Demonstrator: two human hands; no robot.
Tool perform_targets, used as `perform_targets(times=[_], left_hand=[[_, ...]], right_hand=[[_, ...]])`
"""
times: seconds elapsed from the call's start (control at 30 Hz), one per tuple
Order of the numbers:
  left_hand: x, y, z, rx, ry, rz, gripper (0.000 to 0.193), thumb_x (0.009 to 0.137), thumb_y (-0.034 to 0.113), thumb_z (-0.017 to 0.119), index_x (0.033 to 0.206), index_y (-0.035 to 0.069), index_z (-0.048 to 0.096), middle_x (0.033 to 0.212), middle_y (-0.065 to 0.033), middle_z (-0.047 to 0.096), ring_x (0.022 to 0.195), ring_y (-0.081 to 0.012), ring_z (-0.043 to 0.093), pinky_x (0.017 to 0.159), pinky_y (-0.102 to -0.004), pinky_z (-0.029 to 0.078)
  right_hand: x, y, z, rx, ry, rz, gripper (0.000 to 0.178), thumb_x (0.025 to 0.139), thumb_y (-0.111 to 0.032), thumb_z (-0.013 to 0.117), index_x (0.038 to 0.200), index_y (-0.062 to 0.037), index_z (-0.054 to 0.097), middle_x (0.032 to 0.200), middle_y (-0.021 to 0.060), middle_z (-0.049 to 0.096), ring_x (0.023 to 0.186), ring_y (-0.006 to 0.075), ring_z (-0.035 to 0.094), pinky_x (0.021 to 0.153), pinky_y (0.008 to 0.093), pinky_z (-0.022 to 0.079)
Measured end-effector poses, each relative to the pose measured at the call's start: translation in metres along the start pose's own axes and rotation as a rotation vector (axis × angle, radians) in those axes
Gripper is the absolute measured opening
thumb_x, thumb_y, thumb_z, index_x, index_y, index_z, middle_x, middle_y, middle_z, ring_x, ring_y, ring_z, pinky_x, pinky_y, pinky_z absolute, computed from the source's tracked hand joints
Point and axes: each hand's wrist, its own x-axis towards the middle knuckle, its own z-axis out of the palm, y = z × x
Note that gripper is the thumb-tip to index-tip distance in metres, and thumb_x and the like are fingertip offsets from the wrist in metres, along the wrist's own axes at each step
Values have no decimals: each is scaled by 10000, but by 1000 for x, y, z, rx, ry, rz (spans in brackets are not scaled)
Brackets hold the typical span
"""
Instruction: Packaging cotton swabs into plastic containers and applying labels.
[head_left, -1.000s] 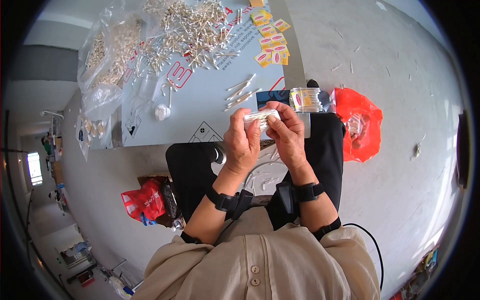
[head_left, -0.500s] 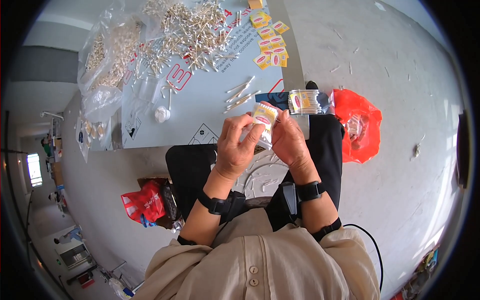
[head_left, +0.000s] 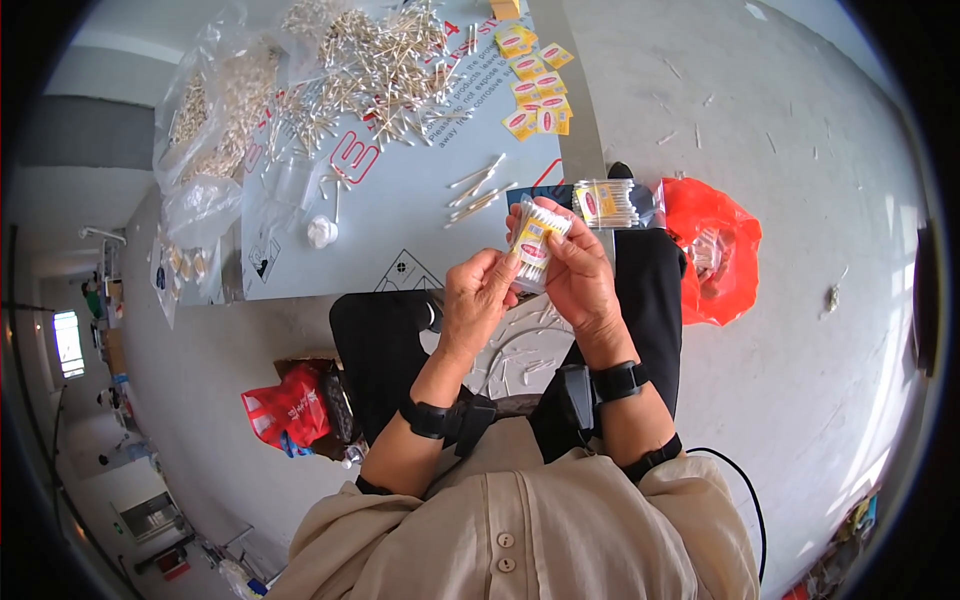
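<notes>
Between my two hands, above my lap at the table's near edge, is a clear packet of cotton swabs with a yellow and white label card inside. My left hand pinches its lower left side with thumb and fingers. Behind and along its right side, my right hand grips it, thumb on the front near the top. Another packet of cotton swabs with the same kind of label lies just right of my right hand. A few loose cotton swabs rest on the table beyond my hands.
A large heap of cotton swabs covers the table's far part, beside a clear bag of swabs. Yellow label cards lie along the right edge. A red bag holds packets at right; another red bag sits lower left.
The packet has tilted and turned in my hands, its label now slanting. My right thumb has moved onto its front, and my left fingers have slid to its lower left side.
</notes>
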Motion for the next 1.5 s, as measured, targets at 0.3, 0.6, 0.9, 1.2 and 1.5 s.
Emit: perform_targets(times=[0.3, 0.6, 0.9, 1.2, 1.5], left_hand=[[-1, -13, 6, -134, -18, -8, 321, 998, 280, 542, 847, 5, 614, 675, -24, 593, 524, -62, 509, 456, -200, 400], [-4, -19, 5, -469, -145, -164, 345, 1005, 324, 520, 922, 0, 605, 729, -48, 610, 569, -92, 573, 463, -220, 442], [-10, -16, 21, -247, -125, -50, 209, 944, 188, 627, 974, -16, 592, 796, -76, 638, 621, -122, 637, 468, -210, 472], [-11, -10, 35, -527, -9, -106, 250, 969, 192, 591, 972, -58, 595, 791, -87, 648, 642, -162, 672, 516, -253, 549], [-13, -13, 38, -335, 91, 87, 323, 1003, 235, 526, 985, -75, 614, 870, -95, 648, 717, -157, 661, 591, -303, 596]], right_hand=[[4, -8, -8, 30, -64, 92, 538, 912, -193, 627, 1369, 20, 437, 1247, 234, 578, 1157, 320, 575, 991, 455, 478], [3, -10, -6, 61, -138, 108, 524, 904, -185, 640, 1342, 39, 459, 1186, 203, 605, 1085, 293, 599, 954, 427, 501], [4, -6, -5, -100, 62, 6, 326, 912, -67, 626, 1208, 55, 565, 1049, 176, 669, 915, 245, 670, 803, 357, 573], [0, -5, 11, -351, 277, -116, 263, 908, -47, 605, 1141, 75, 598, 1014, 193, 679, 900, 255, 693, 809, 345, 573], [-2, -7, 9, -184, 235, -71, 322, 951, -122, 589, 1196, 83, 545, 1109, 237, 645, 1005, 304, 669, 823, 368, 574]])
